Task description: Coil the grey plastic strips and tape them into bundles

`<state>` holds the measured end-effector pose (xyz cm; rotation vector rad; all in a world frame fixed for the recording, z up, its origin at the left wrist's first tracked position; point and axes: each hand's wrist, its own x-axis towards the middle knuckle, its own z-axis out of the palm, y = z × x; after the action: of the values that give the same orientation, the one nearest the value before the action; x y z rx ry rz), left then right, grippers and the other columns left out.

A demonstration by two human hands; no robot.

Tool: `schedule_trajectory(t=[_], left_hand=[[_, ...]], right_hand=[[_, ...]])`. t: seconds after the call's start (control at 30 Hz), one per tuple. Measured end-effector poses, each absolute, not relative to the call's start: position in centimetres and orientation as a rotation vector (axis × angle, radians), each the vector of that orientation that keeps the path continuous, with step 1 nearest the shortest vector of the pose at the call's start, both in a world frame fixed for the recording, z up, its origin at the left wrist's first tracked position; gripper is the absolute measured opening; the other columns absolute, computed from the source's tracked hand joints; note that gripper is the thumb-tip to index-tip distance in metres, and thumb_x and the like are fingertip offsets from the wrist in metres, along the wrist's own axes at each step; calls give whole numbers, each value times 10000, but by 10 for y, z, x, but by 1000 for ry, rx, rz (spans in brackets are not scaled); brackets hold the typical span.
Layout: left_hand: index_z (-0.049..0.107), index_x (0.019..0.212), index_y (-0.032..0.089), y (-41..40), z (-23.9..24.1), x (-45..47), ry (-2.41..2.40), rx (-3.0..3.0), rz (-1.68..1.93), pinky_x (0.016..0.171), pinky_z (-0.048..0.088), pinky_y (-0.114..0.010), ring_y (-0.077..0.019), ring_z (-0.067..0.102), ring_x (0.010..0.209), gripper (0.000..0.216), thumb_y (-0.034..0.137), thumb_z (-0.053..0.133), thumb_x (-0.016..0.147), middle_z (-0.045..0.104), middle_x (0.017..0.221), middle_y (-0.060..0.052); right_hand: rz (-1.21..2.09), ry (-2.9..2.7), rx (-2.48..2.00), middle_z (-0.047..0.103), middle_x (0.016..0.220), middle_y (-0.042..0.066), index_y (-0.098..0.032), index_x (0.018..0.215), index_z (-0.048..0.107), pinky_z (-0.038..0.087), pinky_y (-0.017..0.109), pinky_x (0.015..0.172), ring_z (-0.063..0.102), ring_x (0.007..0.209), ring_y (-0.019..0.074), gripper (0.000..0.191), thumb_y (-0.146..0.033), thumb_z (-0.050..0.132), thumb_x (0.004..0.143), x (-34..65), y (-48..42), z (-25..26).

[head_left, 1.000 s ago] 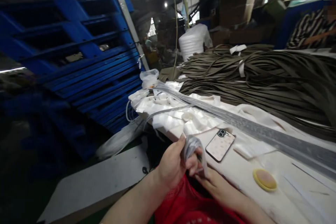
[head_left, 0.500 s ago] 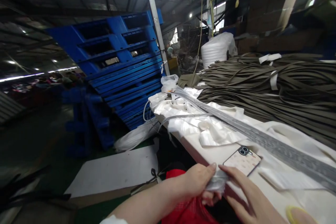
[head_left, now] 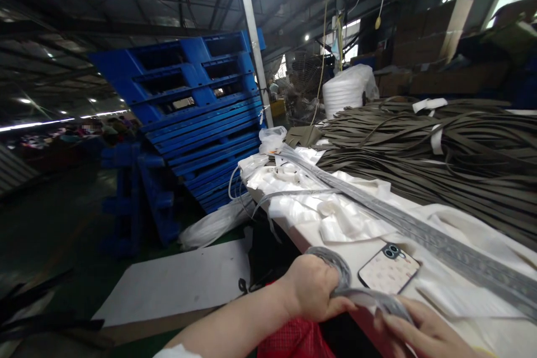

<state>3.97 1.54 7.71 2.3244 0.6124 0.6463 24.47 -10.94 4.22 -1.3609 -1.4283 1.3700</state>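
Note:
At the table's near edge my left hand (head_left: 312, 291) is closed in a fist around a loop of grey strap (head_left: 342, 271). The strap runs right into my right hand (head_left: 419, 333), whose fingers curl over it at the bottom of the view. A phone (head_left: 388, 268) in a pale patterned case lies face down just beyond both hands. A long grey strip (head_left: 419, 232) stretches diagonally across the white table (head_left: 369, 246). Red cloth (head_left: 289, 341) shows below my left wrist.
A big heap of dark olive straps (head_left: 440, 145) covers the table's far right. Crumpled white fabric (head_left: 310, 201) lies at the table's left end. Blue pallets (head_left: 197, 106) lean behind a pole. A white board (head_left: 176, 279) lies on the floor. A white roll (head_left: 346, 89) stands at the back.
The view has swung up and left. My left hand has wound the grey strap into a loop round its fist, and my right hand has slid down to the lower right along it.

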Motion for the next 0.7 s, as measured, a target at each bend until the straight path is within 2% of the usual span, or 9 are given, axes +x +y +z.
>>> schedule_trajectory(t=[0.07, 0.13, 0.2, 0.23, 0.3, 0.4, 0.53, 0.6, 0.7], left_hand=[[619, 599, 199, 12, 69, 41, 693, 2185, 442, 656, 417, -312, -190, 543, 575, 542, 645, 434, 845, 517, 542, -40], [598, 575, 193, 11, 67, 41, 748, 1877, 224, 516, 371, -274, -142, 454, 421, 648, 682, 297, 876, 458, 439, -2], [597, 590, 176, 14, 67, 41, 738, 1523, 76, 447, 355, -263, -126, 386, 329, 707, 732, 253, 857, 393, 348, 31], [599, 599, 165, 16, 66, 40, 720, 1374, 55, 445, 376, -265, -118, 364, 303, 713, 744, 265, 849, 365, 319, 47], [600, 609, 144, 22, 65, 39, 690, 1152, 68, 481, 430, -270, -95, 321, 273, 709, 735, 295, 856, 322, 289, 73], [613, 630, 115, 28, 66, 37, 636, 948, 60, 509, 454, -255, -74, 290, 263, 738, 682, 231, 908, 311, 291, 80], [625, 637, 101, 35, 74, 34, 572, 775, 30, 532, 462, -245, -71, 270, 267, 773, 609, 137, 954, 289, 292, 79], [632, 640, 96, 36, 78, 33, 554, 732, 22, 538, 461, -246, -73, 266, 270, 774, 589, 131, 964, 286, 294, 78], [644, 648, 87, 36, 80, 33, 541, 718, 32, 537, 461, -249, -76, 270, 274, 773, 584, 145, 966, 295, 296, 73]], right_hand=[[1143, -1474, -1520, 689, 747, 68, -238, 883, 706, 518, 330, 624, 626, 677, 248, 461, -658, 530, 806, 259, -103, 44], [849, -1545, -1675, 718, 904, 91, -225, 929, 705, 514, 373, 745, 647, 814, 281, 435, -612, 541, 820, 267, -96, 41], [696, -1623, -1735, 715, 995, 98, -220, 985, 691, 489, 387, 810, 640, 896, 284, 415, -571, 508, 860, 267, -92, 37], [698, -1670, -1733, 715, 977, 92, -220, 972, 684, 485, 377, 795, 640, 881, 272, 397, -552, 485, 882, 265, -91, 36], [783, -1733, -1699, 706, 849, 63, -220, 877, 657, 480, 337, 703, 626, 764, 234, 373, -522, 442, 914, 257, -91, 35], [962, -1669, -1601, 643, 689, 28, -223, 750, 582, 457, 299, 603, 568, 638, 193, 397, -535, 408, 924, 244, -94, 38], [1318, -1421, -1448, 575, 586, 9, -232, 740, 564, 457, 291, 545, 526, 544, 174, 487, -648, 367, 900, 233, -99, 43], [1468, -1352, -1351, 577, 608, 7, -219, 750, 568, 469, 289, 569, 536, 564, 166, 503, -660, 374, 896, 231, -100, 45], [1595, -1273, -1239, 633, 752, 28, -186, 835, 606, 489, 293, 664, 584, 692, 168, 451, -598, 438, 907, 227, -100, 43]])
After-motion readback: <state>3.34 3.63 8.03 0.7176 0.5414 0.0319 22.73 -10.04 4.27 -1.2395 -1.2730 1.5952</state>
